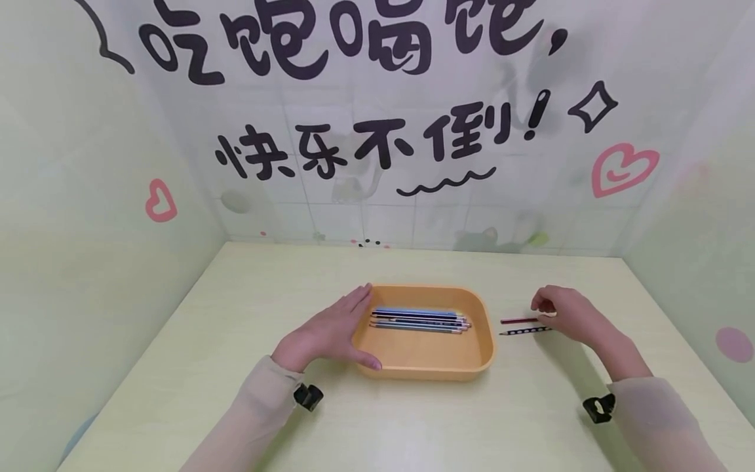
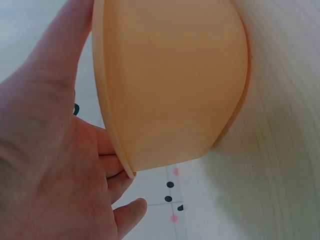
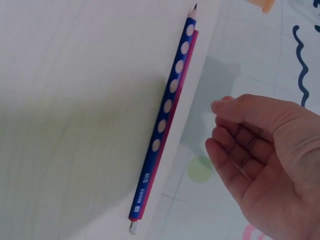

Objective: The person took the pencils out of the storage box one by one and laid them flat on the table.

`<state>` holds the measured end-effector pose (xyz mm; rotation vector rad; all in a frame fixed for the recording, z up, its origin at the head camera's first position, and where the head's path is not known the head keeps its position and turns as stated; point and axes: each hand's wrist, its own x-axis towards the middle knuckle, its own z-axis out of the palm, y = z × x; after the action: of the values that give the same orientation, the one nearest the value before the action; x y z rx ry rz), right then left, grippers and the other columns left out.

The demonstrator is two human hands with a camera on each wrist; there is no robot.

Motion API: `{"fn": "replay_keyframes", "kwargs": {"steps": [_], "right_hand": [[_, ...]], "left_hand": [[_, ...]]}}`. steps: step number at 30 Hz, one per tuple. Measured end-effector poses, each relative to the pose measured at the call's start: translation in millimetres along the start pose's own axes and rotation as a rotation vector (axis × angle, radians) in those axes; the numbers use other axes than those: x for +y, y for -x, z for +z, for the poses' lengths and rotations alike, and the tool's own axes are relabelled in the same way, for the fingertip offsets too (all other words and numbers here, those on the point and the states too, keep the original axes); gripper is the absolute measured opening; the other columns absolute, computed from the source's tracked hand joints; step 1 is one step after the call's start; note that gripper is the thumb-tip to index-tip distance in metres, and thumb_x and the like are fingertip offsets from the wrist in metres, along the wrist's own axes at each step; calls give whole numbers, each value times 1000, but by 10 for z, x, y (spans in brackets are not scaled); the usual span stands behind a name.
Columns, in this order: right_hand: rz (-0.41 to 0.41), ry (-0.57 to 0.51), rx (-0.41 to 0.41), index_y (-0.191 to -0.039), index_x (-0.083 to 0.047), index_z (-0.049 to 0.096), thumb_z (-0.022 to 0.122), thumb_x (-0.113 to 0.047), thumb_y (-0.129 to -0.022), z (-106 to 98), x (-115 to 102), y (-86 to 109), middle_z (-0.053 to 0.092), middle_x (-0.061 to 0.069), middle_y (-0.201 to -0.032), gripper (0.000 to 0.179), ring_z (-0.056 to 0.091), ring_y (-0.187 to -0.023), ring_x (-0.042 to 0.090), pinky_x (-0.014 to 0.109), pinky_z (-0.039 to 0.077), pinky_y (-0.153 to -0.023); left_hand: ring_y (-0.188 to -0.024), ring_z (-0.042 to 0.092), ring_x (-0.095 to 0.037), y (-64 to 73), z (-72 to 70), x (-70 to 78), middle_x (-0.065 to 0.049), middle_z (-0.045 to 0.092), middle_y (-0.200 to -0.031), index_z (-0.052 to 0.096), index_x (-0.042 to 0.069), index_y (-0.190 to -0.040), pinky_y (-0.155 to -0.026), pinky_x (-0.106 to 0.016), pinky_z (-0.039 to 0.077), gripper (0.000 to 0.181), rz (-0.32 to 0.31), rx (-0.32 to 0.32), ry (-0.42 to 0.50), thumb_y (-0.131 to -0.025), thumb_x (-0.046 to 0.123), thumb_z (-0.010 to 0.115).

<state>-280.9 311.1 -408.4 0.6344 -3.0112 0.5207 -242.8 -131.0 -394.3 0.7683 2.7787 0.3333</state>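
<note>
The right hand (image 1: pixel 569 318), right of centre in the head view, is loosely curled with its fingertips bent inward; it holds nothing and hovers by two slim pencils. The nearer, a dark-blue pencil (image 3: pixel 165 115), has a row of round pale hollows along its shaft, a sharpened wooden cone and a silvery end. Close alongside lies a thin red pencil (image 1: pixel 516 320), its long edge straight and parallel.

The left hand (image 1: pixel 327 337), left of centre, is spread wide, its fingers fairly straight along the left rim of the orange tray (image 1: pixel 425 373) and its thumb reaching the lower-left corner. The tray is smooth, matte and plastic-looking, a rounded rectangle with a thin lip. In its upper half lies a bundle of pencils (image 1: pixel 419 320), blue, dark and silvery.

Beneath spreads a pale, faintly wood-grained tabletop (image 1: pixel 425 426); across the top hangs a whitish, lightly wrinkled sheet (image 1: pixel 383 219) with bold black characters.
</note>
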Motion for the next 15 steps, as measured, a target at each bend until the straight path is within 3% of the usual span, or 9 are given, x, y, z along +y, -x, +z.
{"fn": "replay_keyframes", "kwargs": {"steps": [15], "right_hand": [[-2,-59,39,-102,1,68,74,-6,-85,-152,-345,-30,69,10,-94,20,64,-88,27,46,57,-80]], "left_hand": [[-157,5,-29,-11,7,-18,-11,1,-170,10,2,-160,-128,-45,17,132,7,-3,0,-69,74,74]]}}
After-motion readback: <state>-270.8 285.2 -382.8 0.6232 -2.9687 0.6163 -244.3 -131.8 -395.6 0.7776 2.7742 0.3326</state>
